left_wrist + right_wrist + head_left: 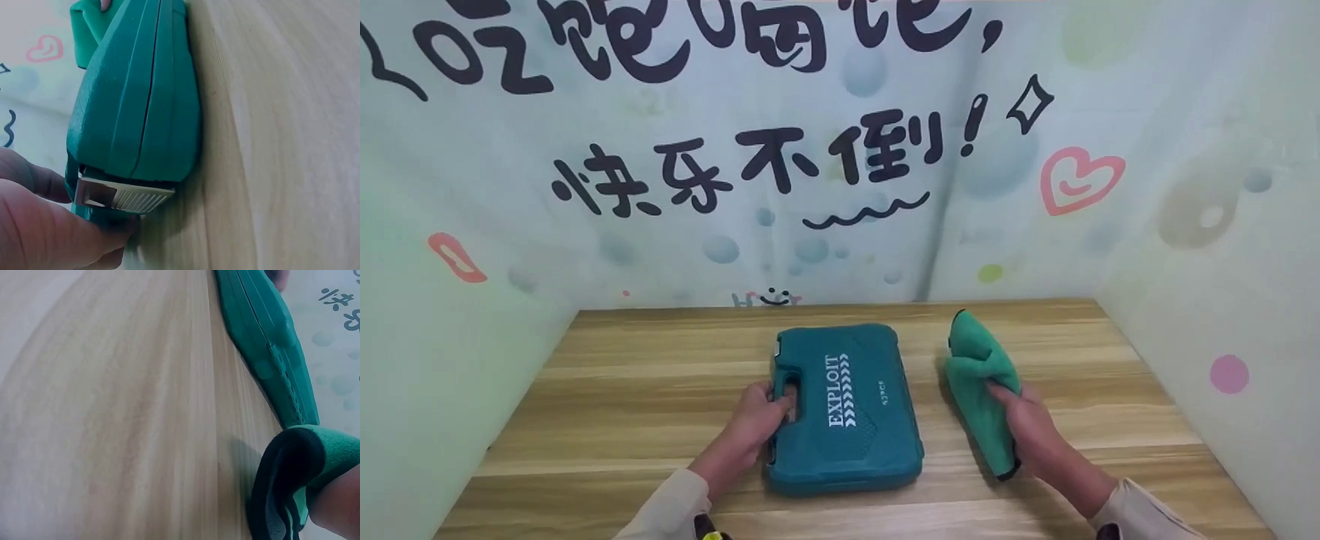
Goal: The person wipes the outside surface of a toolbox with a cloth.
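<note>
Beige sleeves [666, 510] are shown; a teal case [844, 409] (white-lettered EXPLOIT) is gripped by left-hand fingers [776, 410], black-edged green cloth [976, 397] by right-hand fingers [1006, 399].

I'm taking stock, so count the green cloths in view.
1: the green cloth, held by the right grip, to the right of the teal case. Its folds could hide another.

A streaky wood-grained tabletop [645, 390] with a teal EXPLOIT case [849, 409] on it, lettering upward.
</note>
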Available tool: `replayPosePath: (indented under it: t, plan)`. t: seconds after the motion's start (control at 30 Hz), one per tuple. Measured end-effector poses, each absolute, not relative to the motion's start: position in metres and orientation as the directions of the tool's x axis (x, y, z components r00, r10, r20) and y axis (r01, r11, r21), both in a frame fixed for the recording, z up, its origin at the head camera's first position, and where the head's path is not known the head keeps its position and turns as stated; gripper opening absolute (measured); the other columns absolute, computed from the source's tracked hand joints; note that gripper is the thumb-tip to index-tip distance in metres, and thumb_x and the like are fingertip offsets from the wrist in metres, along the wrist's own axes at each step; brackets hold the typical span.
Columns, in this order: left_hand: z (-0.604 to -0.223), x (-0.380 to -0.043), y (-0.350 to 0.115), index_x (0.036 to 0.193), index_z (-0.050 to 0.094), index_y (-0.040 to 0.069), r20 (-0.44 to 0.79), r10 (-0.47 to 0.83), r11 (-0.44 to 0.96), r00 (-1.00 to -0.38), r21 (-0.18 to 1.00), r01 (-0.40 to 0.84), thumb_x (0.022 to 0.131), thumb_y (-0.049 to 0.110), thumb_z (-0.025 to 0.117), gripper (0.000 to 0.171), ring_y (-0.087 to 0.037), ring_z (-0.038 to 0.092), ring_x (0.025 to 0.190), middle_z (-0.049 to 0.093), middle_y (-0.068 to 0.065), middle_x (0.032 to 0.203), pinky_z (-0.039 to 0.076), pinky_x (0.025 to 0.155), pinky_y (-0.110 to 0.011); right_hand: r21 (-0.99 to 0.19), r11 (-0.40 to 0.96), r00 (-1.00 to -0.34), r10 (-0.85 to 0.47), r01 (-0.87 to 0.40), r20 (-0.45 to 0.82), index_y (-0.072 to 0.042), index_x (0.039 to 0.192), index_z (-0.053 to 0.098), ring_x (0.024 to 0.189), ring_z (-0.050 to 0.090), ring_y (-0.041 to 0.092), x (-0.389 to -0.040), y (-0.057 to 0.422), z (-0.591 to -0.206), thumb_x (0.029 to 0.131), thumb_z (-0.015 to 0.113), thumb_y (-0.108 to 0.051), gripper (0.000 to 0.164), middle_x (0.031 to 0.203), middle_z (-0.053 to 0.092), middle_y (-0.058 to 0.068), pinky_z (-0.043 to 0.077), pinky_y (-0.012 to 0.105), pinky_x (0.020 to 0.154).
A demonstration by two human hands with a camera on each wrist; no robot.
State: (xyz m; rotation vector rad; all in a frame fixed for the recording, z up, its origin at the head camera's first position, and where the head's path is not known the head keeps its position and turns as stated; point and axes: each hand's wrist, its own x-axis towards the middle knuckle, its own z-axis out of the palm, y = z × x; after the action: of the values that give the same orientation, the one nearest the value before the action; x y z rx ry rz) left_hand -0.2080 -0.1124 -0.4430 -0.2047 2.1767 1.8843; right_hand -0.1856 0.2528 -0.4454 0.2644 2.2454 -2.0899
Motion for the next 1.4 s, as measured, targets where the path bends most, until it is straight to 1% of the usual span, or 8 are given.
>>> replayPosePath:
  t: [0.1,0.2,0.27,0.43,0.57,0.73,1.03,1.4]
  plan:
    - [-0.44,-0.204,-0.109,0.143,0.041,-0.007,-0.237,0.093,0.229,-0.967,0.95,-0.211,0.105,0.008,0.048,0.042,-0.035,0.05,0.12,0.053,-0.022,0.127,0.04,0.104,-0.052,-0.988,0.075,-0.99,0.046,0.136,-0.133,0.006,0.153,0.032,0.14,0.028,0.036,-0.181,0.246,-0.45,0.107,0.044,-0.016,0.052,0.154,0.034,0.023,0.017,0.054,0.116]
    - [-0.434,-0.199,-0.106,0.159,0.025,0.002,-0.158,0.152,0.414,-0.976,0.907,-0.082,0.103,0.014,0.056,0.065,-0.044,0.031,0.142,0.027,-0.025,0.159,0.026,0.111,-0.064,-0.989,0.095,-0.994,0.009,0.109,-0.109,0.005,0.152,0.035,0.141,0.031,0.036,-0.174,0.237,-0.453,0.107,0.043,-0.013,0.049,0.153,0.037,0.022,0.018,0.056,0.116]
    - [-0.43,-0.196,-0.104,0.163,0.021,0.009,-0.107,0.224,0.562,-0.969,0.826,0.039,0.101,0.023,0.064,0.077,-0.047,0.014,0.148,0.009,-0.023,0.166,0.022,0.11,-0.067,-0.99,0.107,-0.996,-0.021,0.087,-0.089,0.003,0.152,0.034,0.142,0.031,0.037,-0.17,0.23,-0.455,0.107,0.043,-0.013,0.049,0.154,0.038,0.022,0.018,0.058,0.115]
    - [-0.421,-0.191,-0.098,0.162,0.029,0.025,-0.15,0.444,0.751,-0.883,0.6,0.276,0.089,0.06,0.07,0.091,-0.051,-0.005,0.148,-0.001,-0.015,0.169,0.017,0.107,-0.074,-0.993,0.105,-0.995,-0.065,0.062,-0.069,-0.003,0.157,0.034,0.146,0.026,0.035,-0.16,0.21,-0.457,0.107,0.044,-0.012,0.051,0.158,0.036,0.016,0.015,0.058,0.117]
    - [-0.422,-0.192,-0.094,0.163,0.025,0.032,-0.217,0.49,0.782,-0.844,0.536,0.317,0.083,0.072,0.068,0.1,-0.057,-0.003,0.146,-0.009,-0.01,0.169,0.018,0.104,-0.077,-0.997,0.079,-0.992,-0.128,0.003,-0.013,-0.003,0.159,0.029,0.149,0.02,0.032,-0.149,0.197,-0.459,0.106,0.041,-0.003,0.054,0.162,0.03,0.014,0.013,0.054,0.118]
    - [-0.425,-0.202,-0.09,0.163,0.022,0.035,-0.222,0.482,0.782,-0.848,0.545,0.302,0.08,0.072,0.071,0.104,-0.056,0.002,0.146,-0.012,-0.006,0.169,0.025,0.103,-0.076,-0.993,0.107,-0.989,-0.147,-0.044,0.028,-0.002,0.16,0.025,0.15,0.016,0.033,-0.142,0.186,-0.459,0.106,0.041,-0.002,0.056,0.164,0.024,0.016,0.01,0.055,0.118]
    - [-0.425,-0.225,-0.078,0.163,0.024,0.036,-0.201,0.475,0.78,-0.857,0.548,0.304,0.078,0.071,0.074,0.105,-0.049,0.001,0.149,-0.011,-0.004,0.169,0.023,0.108,-0.07,-0.993,0.094,-0.988,-0.14,-0.078,0.064,-0.002,0.162,0.018,0.151,0.012,0.032,-0.148,0.185,-0.461,0.108,0.039,-0.003,0.058,0.166,0.018,0.015,0.009,0.054,0.118]
    - [-0.426,-0.234,-0.076,0.164,0.015,0.036,-0.219,0.548,0.776,-0.807,0.493,0.393,0.075,0.074,0.075,0.114,-0.051,-0.002,0.148,-0.016,-0.004,0.168,0.02,0.109,-0.071,-0.994,0.103,-0.993,-0.118,-0.027,0.015,-0.002,0.156,0.036,0.145,0.025,0.03,-0.152,0.185,-0.464,0.107,0.043,-0.006,0.049,0.157,0.036,0.014,0.013,0.053,0.118]
